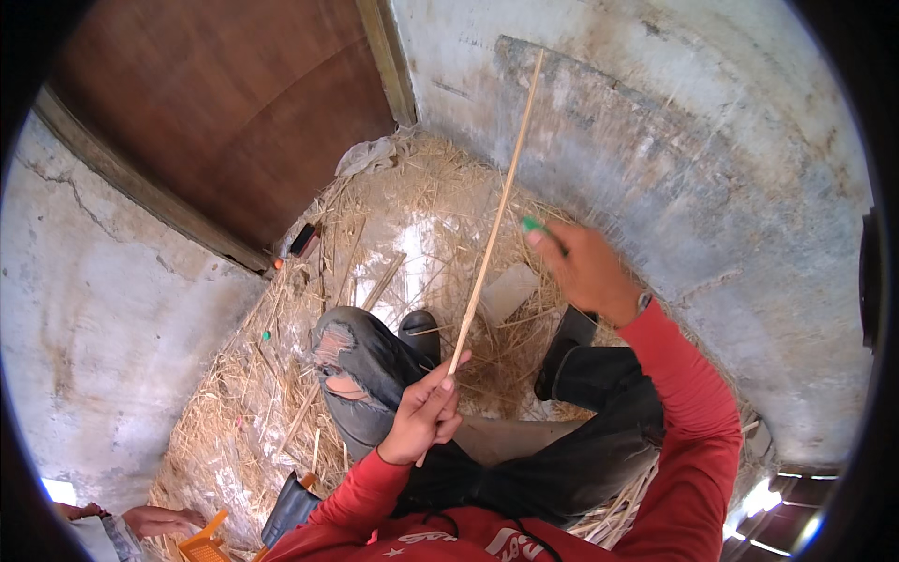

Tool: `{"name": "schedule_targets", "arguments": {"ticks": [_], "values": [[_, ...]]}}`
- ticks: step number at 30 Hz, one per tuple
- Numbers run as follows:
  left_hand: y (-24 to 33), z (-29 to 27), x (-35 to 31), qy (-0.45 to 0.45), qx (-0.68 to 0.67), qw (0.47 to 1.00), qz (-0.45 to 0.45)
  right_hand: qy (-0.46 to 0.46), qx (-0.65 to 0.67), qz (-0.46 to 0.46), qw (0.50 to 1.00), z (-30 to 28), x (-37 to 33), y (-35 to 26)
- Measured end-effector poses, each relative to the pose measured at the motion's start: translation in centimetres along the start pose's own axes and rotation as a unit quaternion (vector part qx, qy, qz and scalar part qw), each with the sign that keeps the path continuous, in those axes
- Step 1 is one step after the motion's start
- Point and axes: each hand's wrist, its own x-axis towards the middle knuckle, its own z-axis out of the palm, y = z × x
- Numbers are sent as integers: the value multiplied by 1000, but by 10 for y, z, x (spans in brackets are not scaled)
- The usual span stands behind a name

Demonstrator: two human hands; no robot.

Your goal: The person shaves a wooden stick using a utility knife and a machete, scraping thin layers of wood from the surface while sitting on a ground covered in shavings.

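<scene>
"So, where is the long thing, and what are the hands doing?"

"A slender, pale wooden stick [490, 234] rises above the seated person's dark-trousered legs [599, 389]. The left hand [429, 412] is closed around it near its lower end, and a short stub shows below the fist. The right hand [590, 272] is apart from the left, over to the right of the stick, its fingers curled around a small green object [531, 225]. That object is blurred and partly covered, so I can't tell what it is."

"What could go wrong?"

"With only one hand near the bottom, the long free length could swing or twist if that grip loosened, and its tip might knock the stained wall [655, 159]. It is thin, so a sharp bend could snap it, perhaps at the slight bump above the fist. If the green object has an edge, a slip down the stick could nick the left fingers."

"And which way does it point?"

"Away from the person. Its long axis runs from the lap, at lower centre, up and slightly right, fairly straight. The far tip appears against the wall; whether it touches, I can't tell. Behind its middle lies a straw-littered floor [440, 187]."
</scene>
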Motion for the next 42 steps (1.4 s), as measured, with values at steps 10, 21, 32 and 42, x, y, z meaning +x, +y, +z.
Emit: {"name": "schedule_targets", "arguments": {"ticks": [10, 21, 32, 42], "values": [[15, 16, 27, -1, -143, 989, -32, -147, -90, -25, 985, 40, -46, -44], [-2, 13, -40, -118, -178, 969, -127, 90, -138, 178, 970, -38, 16, 50], [-4, 4, -1, -157, -302, 935, -101, 63, 174, 22, 982, 0, -12, -2], [-4, 26, 21, -62, -64, 995, -38, -50, 209, 83, 973, 8, -12, -11]]}}
